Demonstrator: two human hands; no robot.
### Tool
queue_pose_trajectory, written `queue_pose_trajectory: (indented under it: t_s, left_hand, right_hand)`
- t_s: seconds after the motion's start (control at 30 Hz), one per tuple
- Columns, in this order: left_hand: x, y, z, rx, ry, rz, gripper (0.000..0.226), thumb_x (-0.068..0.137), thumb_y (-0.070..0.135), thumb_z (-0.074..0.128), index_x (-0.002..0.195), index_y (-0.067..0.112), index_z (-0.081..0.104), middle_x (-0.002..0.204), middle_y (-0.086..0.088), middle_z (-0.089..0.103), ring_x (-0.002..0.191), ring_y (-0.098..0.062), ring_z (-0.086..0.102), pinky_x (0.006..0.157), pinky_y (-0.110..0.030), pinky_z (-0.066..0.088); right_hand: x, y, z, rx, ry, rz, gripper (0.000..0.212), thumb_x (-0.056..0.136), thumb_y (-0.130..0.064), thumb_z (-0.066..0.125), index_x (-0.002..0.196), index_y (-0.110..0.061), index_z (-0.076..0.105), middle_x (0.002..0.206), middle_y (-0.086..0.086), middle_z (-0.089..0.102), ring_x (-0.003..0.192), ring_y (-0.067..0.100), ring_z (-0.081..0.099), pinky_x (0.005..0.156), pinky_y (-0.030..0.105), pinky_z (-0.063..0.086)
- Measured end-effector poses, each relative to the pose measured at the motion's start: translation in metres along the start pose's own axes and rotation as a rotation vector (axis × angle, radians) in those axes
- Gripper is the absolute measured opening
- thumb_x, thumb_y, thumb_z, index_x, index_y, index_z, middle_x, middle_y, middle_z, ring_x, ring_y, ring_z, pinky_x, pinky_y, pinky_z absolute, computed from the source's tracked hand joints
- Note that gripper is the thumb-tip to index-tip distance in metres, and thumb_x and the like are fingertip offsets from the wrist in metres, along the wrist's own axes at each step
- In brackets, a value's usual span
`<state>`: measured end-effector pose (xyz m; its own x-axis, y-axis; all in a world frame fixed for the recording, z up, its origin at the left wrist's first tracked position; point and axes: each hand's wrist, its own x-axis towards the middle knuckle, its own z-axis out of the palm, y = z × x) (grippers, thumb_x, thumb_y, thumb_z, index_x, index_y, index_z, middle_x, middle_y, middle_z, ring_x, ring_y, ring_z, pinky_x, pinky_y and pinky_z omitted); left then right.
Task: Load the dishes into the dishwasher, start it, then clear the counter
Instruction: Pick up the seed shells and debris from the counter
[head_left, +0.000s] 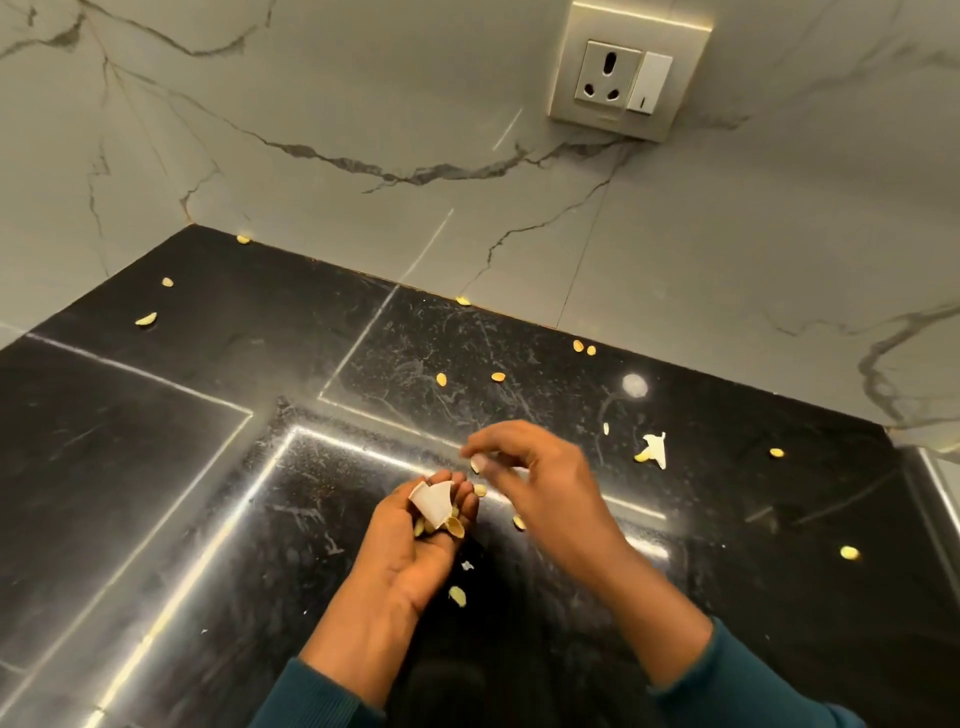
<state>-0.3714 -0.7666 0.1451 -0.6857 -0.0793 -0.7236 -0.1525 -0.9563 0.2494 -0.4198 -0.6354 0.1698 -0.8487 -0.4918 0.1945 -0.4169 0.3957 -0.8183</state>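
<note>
Left hand, low and centre in the frame, is cupped palm-up with its fingers curled round a small heap of pale shells and a torn white scrap of paper. Right hand, just to its right and slightly higher, hangs over the heap with thumb and forefinger pinching one shell piece; motion blur softens the fingertips. Both wrists show dark teal sleeves at the bottom edge. Beneath the hands lies a glossy black counter with pale veining and bright reflected strips of light. Loose shells are scattered across it: one at the upper left, a pair near the back wall at centre right, one at the lower right, one just beside the left wrist. Another white paper scrap lies right of the right hand, apart from it. Grey marble-patterned wall panels rise behind, bearing a socket and switch plate at the upper right.
</note>
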Motion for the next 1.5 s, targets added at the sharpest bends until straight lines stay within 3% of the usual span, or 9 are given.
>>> queue_pose_trajectory:
  t_s: [0.17,0.27,0.4,0.63,0.77,0.87,1.0,1.17,1.5]
  left_hand:
    - [-0.006,0.011,-0.005,-0.069,0.019,0.028,0.028,0.097,0.013,0.039,0.086,-0.004,0.059,0.071,-0.018,0.063,0.073,-0.025,0.059,0.053,-0.033,0.058]
    - [-0.010,0.016,-0.010,-0.094,0.027,0.061,0.028,0.099,0.013,0.039,0.085,-0.003,0.058,0.068,-0.017,0.064,0.074,-0.024,0.059,0.056,-0.032,0.058]
    - [-0.016,0.021,-0.013,-0.089,0.014,0.095,0.027,0.099,0.012,0.038,0.085,-0.002,0.057,0.064,-0.017,0.064,0.074,-0.024,0.059,0.057,-0.033,0.058]
    - [-0.019,0.022,-0.022,-0.100,0.009,0.076,0.025,0.098,0.012,0.041,0.089,-0.003,0.059,0.075,-0.017,0.063,0.076,-0.024,0.061,0.058,-0.034,0.059]
    - [-0.015,0.011,-0.022,-0.064,0.009,0.022,0.025,0.098,0.013,0.040,0.091,-0.003,0.058,0.085,-0.018,0.061,0.078,-0.025,0.060,0.057,-0.035,0.059]
    - [-0.015,0.003,-0.019,-0.025,-0.016,-0.021,0.024,0.097,0.014,0.041,0.092,-0.002,0.058,0.087,-0.019,0.061,0.078,-0.025,0.061,0.057,-0.034,0.059]
    - [-0.015,-0.001,-0.014,0.009,-0.033,-0.052,0.026,0.098,0.015,0.041,0.094,-0.003,0.058,0.087,-0.018,0.061,0.078,-0.025,0.060,0.057,-0.035,0.059]
    - [-0.011,-0.006,-0.013,0.072,-0.037,-0.087,0.028,0.099,0.017,0.040,0.093,-0.004,0.059,0.085,-0.020,0.061,0.076,-0.026,0.060,0.057,-0.036,0.058]
    - [-0.017,-0.014,-0.007,0.148,-0.103,-0.107,0.022,0.092,0.008,0.041,0.077,0.003,0.057,0.061,-0.010,0.062,0.051,-0.016,0.062,0.055,-0.023,0.051]
  right_hand:
    - [0.000,0.059,0.005,-0.250,-0.115,0.193,0.041,0.096,-0.028,0.058,0.137,-0.032,0.052,0.143,-0.014,0.046,0.134,0.003,0.037,0.111,0.015,0.028]
    - [0.000,0.079,0.029,-0.391,-0.292,0.122,0.051,0.100,-0.038,0.047,0.149,-0.038,0.031,0.159,-0.014,0.021,0.148,0.008,0.010,0.120,0.029,0.012]
    - [-0.003,0.087,0.040,-0.560,-0.378,-0.060,0.047,0.102,-0.034,0.042,0.148,-0.032,0.035,0.157,-0.011,0.027,0.147,0.013,0.015,0.121,0.034,0.013]
    - [-0.065,0.090,-0.007,-0.545,-0.312,-0.030,0.047,0.097,-0.041,0.024,0.138,-0.038,0.047,0.140,-0.023,0.041,0.129,-0.004,0.034,0.098,0.018,0.038]
    - [-0.081,0.083,-0.008,-0.759,-0.242,-0.111,0.030,0.079,-0.010,0.071,0.104,-0.020,0.059,0.109,-0.006,0.053,0.096,0.014,0.049,0.059,0.028,0.051]
    - [-0.070,0.072,-0.001,-0.828,-0.256,-0.010,0.026,0.079,-0.004,0.065,0.096,-0.018,0.051,0.101,0.000,0.048,0.094,0.020,0.047,0.057,0.031,0.037]
    - [-0.059,0.063,0.000,-0.761,-0.225,0.100,0.023,0.082,0.003,0.048,0.098,-0.013,0.052,0.100,0.004,0.048,0.096,0.021,0.045,0.067,0.032,0.036]
    - [-0.049,0.046,-0.013,-0.406,-0.091,0.210,0.020,0.079,-0.004,0.065,0.079,-0.022,0.057,0.078,-0.010,0.054,0.073,0.007,0.052,0.064,0.025,0.041]
    - [-0.035,-0.023,0.016,-0.170,-0.065,-0.077,0.015,0.084,-0.016,0.072,0.098,-0.020,0.069,0.095,-0.010,0.064,0.088,0.003,0.059,0.077,0.022,0.050]
